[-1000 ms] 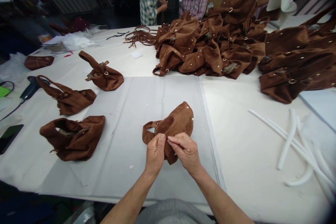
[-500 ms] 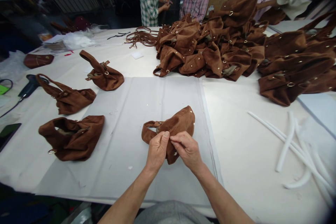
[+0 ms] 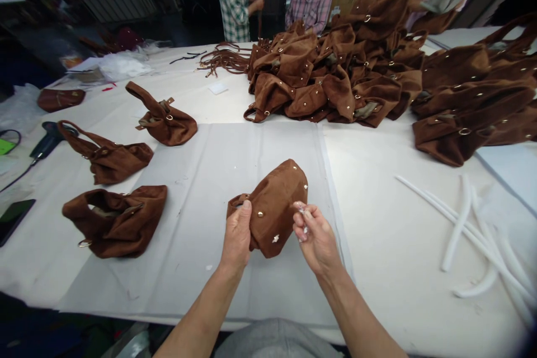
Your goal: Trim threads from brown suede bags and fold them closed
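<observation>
A small brown suede-look handbag (image 3: 279, 201) is tilted over the grey sheet in front of me, its base with gold studs turned towards me. My left hand (image 3: 238, 232) grips its left side near the handle, thumb on top. Scraps of white material cling around a couple of the studs. Just off the bag's right side, my right hand (image 3: 314, 232) pinches small crumpled bits of whitish film (image 3: 304, 217) between thumb and fingers. The far side of the bag and my left fingers beneath it are hidden.
Three similar handbags (image 3: 119, 221) stand to the left. A large heap of brown bags (image 3: 327, 72) fills the back, with more at right. White foam-like strips (image 3: 465, 224) lie at right. A phone (image 3: 15, 218) and a dark corded tool (image 3: 48, 137) are far left. Co-workers stand behind.
The bag has turned so its studded base shows more. My right hand has pulled away to the right with whitish film in its fingers, baring a gold stud; my left hand has shifted left.
</observation>
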`<state>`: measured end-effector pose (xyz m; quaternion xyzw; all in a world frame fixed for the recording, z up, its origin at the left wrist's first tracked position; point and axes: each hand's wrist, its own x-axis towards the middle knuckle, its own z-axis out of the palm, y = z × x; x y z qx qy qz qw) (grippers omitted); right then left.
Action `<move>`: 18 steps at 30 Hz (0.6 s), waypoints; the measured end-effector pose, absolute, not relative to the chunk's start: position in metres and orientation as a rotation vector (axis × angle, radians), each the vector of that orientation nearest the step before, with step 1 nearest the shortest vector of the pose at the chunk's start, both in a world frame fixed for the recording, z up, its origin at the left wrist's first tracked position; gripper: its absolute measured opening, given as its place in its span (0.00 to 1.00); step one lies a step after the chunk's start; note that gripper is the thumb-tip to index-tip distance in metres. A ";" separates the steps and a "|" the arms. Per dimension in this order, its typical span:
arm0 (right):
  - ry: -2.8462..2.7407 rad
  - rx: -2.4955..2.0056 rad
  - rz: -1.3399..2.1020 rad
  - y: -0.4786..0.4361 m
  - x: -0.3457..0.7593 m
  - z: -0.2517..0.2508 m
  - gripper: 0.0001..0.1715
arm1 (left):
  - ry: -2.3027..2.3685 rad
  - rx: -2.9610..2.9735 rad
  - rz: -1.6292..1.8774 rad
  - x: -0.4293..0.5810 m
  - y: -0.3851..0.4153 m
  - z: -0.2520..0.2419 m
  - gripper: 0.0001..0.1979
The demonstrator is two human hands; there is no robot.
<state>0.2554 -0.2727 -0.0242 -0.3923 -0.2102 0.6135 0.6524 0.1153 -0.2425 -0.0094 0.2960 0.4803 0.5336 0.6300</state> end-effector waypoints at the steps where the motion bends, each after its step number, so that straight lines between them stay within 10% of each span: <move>1: -0.458 -0.881 1.441 -0.275 0.259 -0.021 0.10 | 1.096 0.630 1.255 0.111 -0.240 -0.007 0.19; 18: -2.180 -0.987 0.444 -0.270 0.254 -0.036 0.14 | 1.072 0.465 1.336 0.109 -0.234 -0.003 0.19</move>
